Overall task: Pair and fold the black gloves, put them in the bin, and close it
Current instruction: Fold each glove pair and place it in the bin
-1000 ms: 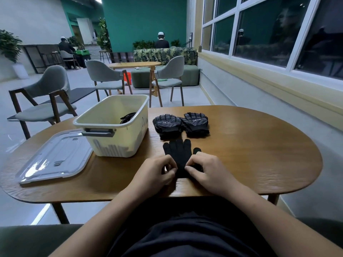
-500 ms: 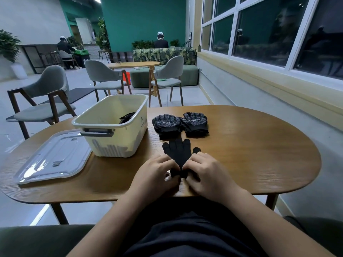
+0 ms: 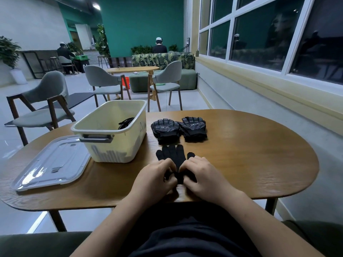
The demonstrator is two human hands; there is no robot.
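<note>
Teal wall [image 3: 141,25] at back, pale grey wall [image 3: 33,25] on l. Light tiled floor [image 3: 185,97]. Big white-framed windows [image 3: 259,34] along r, dark outside w/ reflections. Ceiling lights [image 3: 96,6] on. Oval wood worktop [image 3: 250,145] in fg. 3 grey chairs [image 3: 42,101] w/ wood legs, 2nd wood table [image 3: 133,69], leaf-print sofa [image 3: 163,59], green ottoman [image 3: 141,82], potted plants [image 3: 8,51]. 2 ppl [image 3: 159,47] seated far back.

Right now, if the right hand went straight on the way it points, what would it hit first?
The right hand aims forward-left, so probably the left hand, close beside it; both grip the plain glove. Beyond lies the bin, though depth is unclear.
</note>
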